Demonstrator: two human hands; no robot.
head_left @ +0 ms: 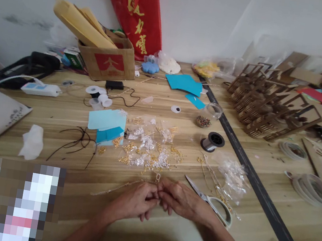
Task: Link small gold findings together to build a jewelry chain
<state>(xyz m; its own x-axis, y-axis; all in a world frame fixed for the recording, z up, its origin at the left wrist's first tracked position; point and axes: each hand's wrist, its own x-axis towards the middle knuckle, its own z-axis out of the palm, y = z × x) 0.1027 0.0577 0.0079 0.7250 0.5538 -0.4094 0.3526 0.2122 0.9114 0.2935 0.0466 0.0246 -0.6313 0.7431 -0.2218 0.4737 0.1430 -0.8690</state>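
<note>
Both the left hand (136, 200) and the right hand (181, 199) show in the head view, meeting low in the middle above the wooden surface (66, 115), fingers curled inward and fingertips drawn together; whatever they pinch is too small to make out, and how firmly they close cannot be told. A thin chain (118, 188) lies on the surface, running from the left edge of its curve up to the fingertips behind the left hand, and a small pale loop (158, 177) sits just beyond the fingers. Farther out, near the hands, small gold and silver pieces (146, 159) lie scattered in heaps, some on clear plastic. Scissors (204, 197) rest open beside the right wrist, blades pointing toward the heaps, with longer chains (211, 170) and a crumpled clear bag (234, 174) near them. Beyond these stand a dark spool (213, 142) of wire and a clear jar (213, 110) with beads in its bottom. Left of the heaps are pale blue sheets (107, 119) and loose black cords (75, 141); brown lantern-shaped pieces (267, 109) crowd the far right, past a dark strip (251, 168).
</note>
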